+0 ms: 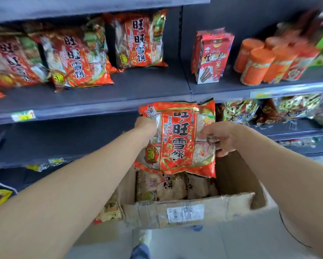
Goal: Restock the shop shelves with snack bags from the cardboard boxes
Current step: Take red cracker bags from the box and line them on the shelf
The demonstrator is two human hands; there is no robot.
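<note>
A red snack bag (177, 139) with black characters hangs upright above the open cardboard box (194, 210). My left hand (145, 128) grips its upper left edge, and my right hand (220, 137) pinches its right side. More of the same bags (175, 187) lie inside the box. On the grey shelf (138, 94) above, three matching bags (140, 40) stand in a row, with bare shelf surface to the right of them.
A red carton (211, 57) and orange cylinder packs (265, 62) stand on the right shelf section. Gold-patterned bags (241, 111) fill the lower right shelf. The lower left shelf (63, 139) is dark. A shoe (140, 251) shows on the pale floor below the box.
</note>
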